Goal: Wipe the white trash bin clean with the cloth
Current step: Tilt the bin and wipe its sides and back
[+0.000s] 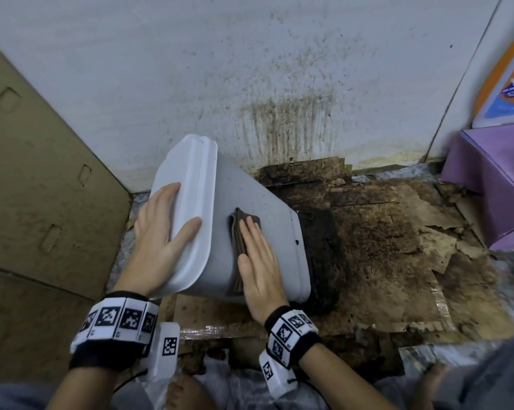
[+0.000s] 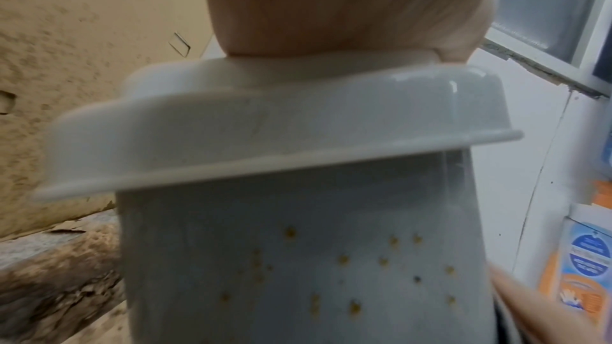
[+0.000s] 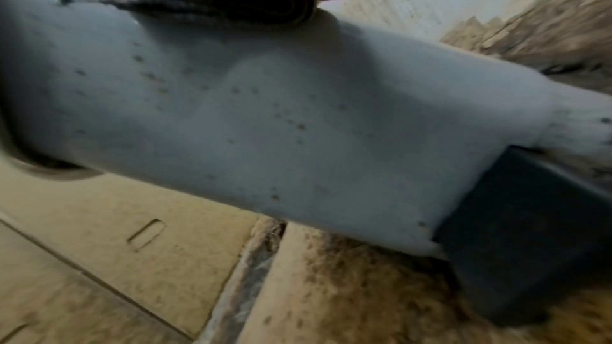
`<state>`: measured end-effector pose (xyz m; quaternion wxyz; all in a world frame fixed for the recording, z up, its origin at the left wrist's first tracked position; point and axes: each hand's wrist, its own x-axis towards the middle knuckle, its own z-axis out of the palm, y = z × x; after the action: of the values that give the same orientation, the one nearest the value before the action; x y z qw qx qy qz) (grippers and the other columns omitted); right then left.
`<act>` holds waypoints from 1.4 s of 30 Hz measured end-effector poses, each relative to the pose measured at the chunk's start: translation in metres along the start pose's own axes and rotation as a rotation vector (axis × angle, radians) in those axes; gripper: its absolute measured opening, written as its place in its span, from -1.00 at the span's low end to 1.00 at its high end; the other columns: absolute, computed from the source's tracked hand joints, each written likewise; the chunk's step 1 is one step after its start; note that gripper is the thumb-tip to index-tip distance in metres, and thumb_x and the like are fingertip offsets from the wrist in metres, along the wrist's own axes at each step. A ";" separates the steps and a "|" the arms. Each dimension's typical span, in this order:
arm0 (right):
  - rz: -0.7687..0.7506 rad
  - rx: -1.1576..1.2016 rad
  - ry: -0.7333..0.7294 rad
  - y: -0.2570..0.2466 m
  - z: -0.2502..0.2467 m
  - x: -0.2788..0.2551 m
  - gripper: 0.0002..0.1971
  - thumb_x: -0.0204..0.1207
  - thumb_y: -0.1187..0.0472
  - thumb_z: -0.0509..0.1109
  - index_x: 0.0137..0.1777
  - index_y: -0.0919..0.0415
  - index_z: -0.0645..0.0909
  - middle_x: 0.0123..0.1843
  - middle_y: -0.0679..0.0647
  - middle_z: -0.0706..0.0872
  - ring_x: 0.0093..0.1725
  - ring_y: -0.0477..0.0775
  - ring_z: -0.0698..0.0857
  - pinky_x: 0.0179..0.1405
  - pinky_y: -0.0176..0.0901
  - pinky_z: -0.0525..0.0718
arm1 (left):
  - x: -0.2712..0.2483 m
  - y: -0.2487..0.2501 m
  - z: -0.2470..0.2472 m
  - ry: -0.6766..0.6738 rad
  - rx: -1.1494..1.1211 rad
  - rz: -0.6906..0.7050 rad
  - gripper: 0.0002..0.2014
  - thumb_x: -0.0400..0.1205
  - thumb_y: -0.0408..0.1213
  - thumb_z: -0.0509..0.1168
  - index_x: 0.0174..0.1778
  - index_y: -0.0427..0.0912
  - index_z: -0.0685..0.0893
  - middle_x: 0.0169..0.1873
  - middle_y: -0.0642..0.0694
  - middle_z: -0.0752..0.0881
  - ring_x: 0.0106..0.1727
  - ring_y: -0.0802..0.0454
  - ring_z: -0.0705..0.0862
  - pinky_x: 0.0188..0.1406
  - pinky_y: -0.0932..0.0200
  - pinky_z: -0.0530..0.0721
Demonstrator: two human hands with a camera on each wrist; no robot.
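Fingers of the right hand (image 1: 260, 261) lie straight and flat on a folded dark brown-grey cloth (image 1: 240, 229), pressing it against the upward-facing side wall of the white plastic trash bin (image 1: 258, 208). That flat palm spreads pressure over the whole pad of fabric, which suits rubbing a broad, smooth wall. The left hand (image 1: 161, 229) rests with extended fingers on the bin's white lid (image 1: 187, 202), thumb over the lid's rim, apparently bracing the bin so it does not slide under the wiping. The bin lies tipped on its side, lid end toward the person and to the left, its dark base (image 1: 323, 255) pointing right. Tipping it probably brings the wall up within reach. In the wrist views, small brown and yellowish specks (image 2: 344, 260) dot the walls, so plenty of wiping seems left.

Beneath the bin lies stained, torn brown cardboard (image 1: 382, 238) spread over the floor, blackened near the grey-white wall (image 1: 190, 69), which carries dark drip marks and spatter. A large tan cardboard sheet (image 1: 37, 187) leans at the left; a lilac box (image 1: 492, 179) stands at the right.
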<state>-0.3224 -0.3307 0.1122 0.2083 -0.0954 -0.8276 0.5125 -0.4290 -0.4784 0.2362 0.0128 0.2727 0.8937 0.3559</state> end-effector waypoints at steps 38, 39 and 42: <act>0.085 -0.037 -0.436 -0.022 -0.026 0.141 -0.42 0.87 0.01 -0.20 0.75 0.03 -0.42 0.78 -0.01 -0.45 0.74 -0.05 -0.45 0.76 0.03 -0.32 | 0.003 0.000 0.001 -0.002 0.007 0.041 -0.25 0.61 0.33 0.12 0.73 0.14 0.23 0.68 0.24 0.25 0.62 0.40 0.06 0.65 0.02 0.08; 0.086 -0.037 -0.426 -0.016 -0.027 0.142 -0.42 0.87 0.01 -0.20 0.74 0.01 -0.41 0.78 -0.03 -0.45 0.74 -0.05 -0.44 0.76 0.00 -0.33 | 0.003 0.000 0.002 -0.004 0.007 0.043 -0.25 0.61 0.32 0.12 0.73 0.15 0.23 0.68 0.24 0.25 0.63 0.39 0.06 0.65 0.02 0.08; 0.098 -0.036 -0.410 0.004 -0.031 0.133 -0.44 0.86 -0.01 -0.19 0.73 -0.07 -0.41 0.77 -0.11 -0.43 0.75 -0.10 -0.41 0.72 -0.11 -0.32 | 0.002 0.001 0.002 -0.008 0.003 0.045 -0.25 0.61 0.33 0.11 0.73 0.17 0.23 0.67 0.28 0.24 0.60 0.51 0.03 0.65 0.02 0.07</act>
<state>-0.4276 -0.2545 0.1534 0.0086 -0.0327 -0.8560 0.5158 -0.4302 -0.4755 0.2360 0.0081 0.2943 0.8878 0.3538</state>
